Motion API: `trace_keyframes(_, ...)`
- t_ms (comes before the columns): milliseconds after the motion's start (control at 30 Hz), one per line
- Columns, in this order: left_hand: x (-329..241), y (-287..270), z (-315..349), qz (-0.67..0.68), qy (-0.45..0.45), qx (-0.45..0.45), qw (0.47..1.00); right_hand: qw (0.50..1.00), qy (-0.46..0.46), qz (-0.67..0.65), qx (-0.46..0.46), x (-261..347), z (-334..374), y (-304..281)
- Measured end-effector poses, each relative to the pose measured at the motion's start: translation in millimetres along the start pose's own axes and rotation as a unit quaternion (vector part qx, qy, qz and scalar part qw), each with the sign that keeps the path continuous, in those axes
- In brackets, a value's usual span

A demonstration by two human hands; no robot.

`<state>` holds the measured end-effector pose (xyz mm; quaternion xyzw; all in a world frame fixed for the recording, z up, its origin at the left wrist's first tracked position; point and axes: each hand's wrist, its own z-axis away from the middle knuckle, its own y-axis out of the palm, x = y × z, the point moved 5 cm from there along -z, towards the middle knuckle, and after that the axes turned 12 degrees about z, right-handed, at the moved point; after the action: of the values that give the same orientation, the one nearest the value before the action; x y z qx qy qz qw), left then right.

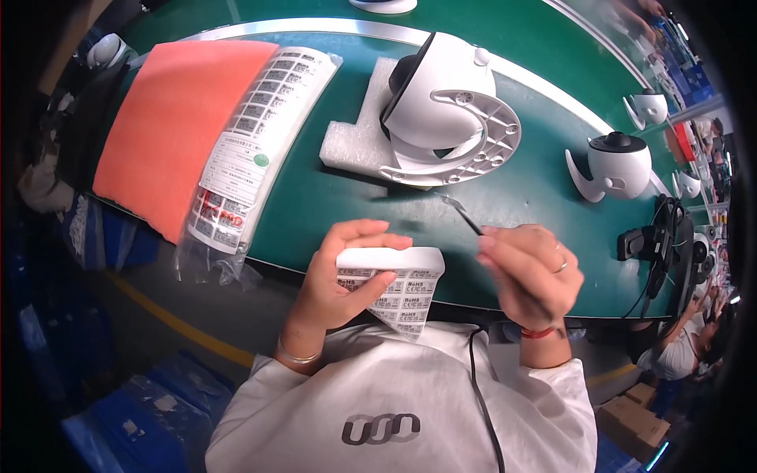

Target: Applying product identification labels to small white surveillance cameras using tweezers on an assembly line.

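Observation:
My left hand (322,272) grips a sheet of printed labels (410,296), its top edge curled over and its lower end tapering to a point. Between the thumb and fingers of my right hand (536,272) is a pair of dark tweezers (469,221), tips pointing up and left. Whether a label sits at their pale tip I cannot tell. Just beyond the tips, a white device (445,94) with a dark round front lies tilted on a white foam block (347,146). Its crescent-shaped, ribbed base (497,130) faces right.
An orange-red foam sheet (181,118) and a plastic-sleeved stack of label sheets (272,118) lie to the left on the green table (315,213). Another white device (623,169) and a black stand with cable (650,236) are at right. A pale rail (536,79) curves behind.

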<state>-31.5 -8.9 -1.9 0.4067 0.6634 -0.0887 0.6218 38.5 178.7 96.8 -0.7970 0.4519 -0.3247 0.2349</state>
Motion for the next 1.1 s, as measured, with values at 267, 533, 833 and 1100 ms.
trace_keyframes(267,-1.3,-0.7,0.0,-0.015,-0.003,0.001,1.0,0.989,-0.134,0.063,0.001,-9.9,1.9,28.1)
trace_keyframes(533,-0.7,-1.3,-1.3,-0.004,0.012,-0.002,1.0,0.986,-0.158,0.057,-0.006,-22.3,1.5,39.2)
trace_keyframes(833,-1.7,-1.8,-0.7,-0.019,0.013,0.002,1.0,0.998,-0.058,-0.002,-0.004,-24.8,-0.5,41.8)
trace_keyframes(1100,-0.4,-1.5,-1.9,-0.004,0.016,0.003,1.0,0.982,0.139,-0.129,-0.02,-43.8,12.2,44.0)
